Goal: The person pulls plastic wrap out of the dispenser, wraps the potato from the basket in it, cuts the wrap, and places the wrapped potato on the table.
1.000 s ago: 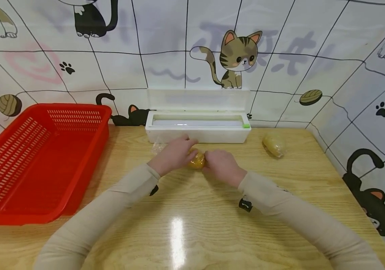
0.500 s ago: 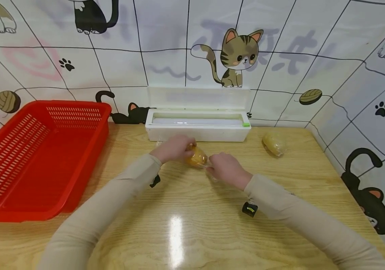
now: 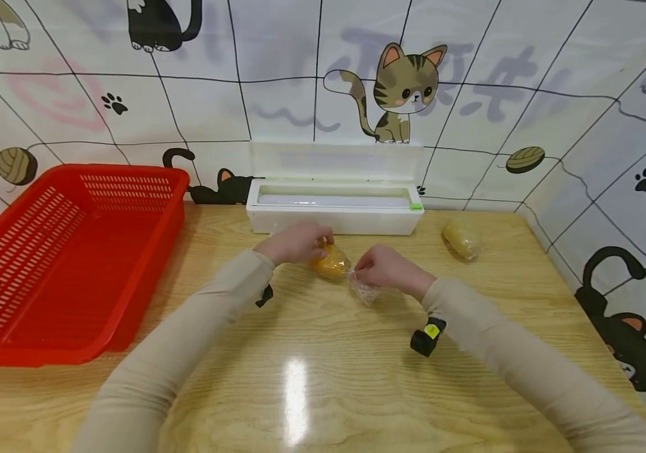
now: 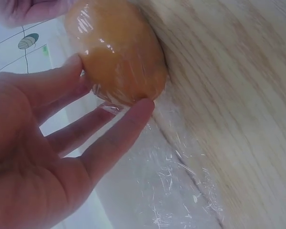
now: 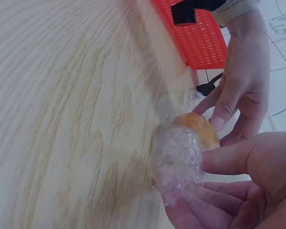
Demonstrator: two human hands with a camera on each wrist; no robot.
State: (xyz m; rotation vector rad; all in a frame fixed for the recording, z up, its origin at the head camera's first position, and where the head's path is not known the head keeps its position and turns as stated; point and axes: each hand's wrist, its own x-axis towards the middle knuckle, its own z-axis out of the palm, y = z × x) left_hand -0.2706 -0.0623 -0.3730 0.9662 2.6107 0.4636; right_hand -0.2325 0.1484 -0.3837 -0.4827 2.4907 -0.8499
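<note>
An orange-yellow oval thing (image 3: 332,262), its kind not clear under cling film, lies on the table near the white box. My left hand (image 3: 297,242) holds its left end; in the left wrist view, thumb and fingertips (image 4: 142,109) press the glossy film. On the other side my right hand (image 3: 386,267) pinches the gathered tail of cling film (image 3: 365,291). That crumpled bunch (image 5: 177,160) bulges between thumb and fingers in the right wrist view, partly covering the oval thing. More loose film (image 4: 181,186) trails from the left end.
Behind the hands stands a long white box (image 3: 334,220), lid raised, with a white roll inside. A yellowish film-wrapped piece (image 3: 461,239) lies at the right. At the left sits a red plastic basket (image 3: 147,270). A printed cat cloth (image 3: 277,94) backs the table.
My right hand has drawn right, away from the oval thing, and more of the bunched film tail shows below it. The left hand stays at the left end.
</note>
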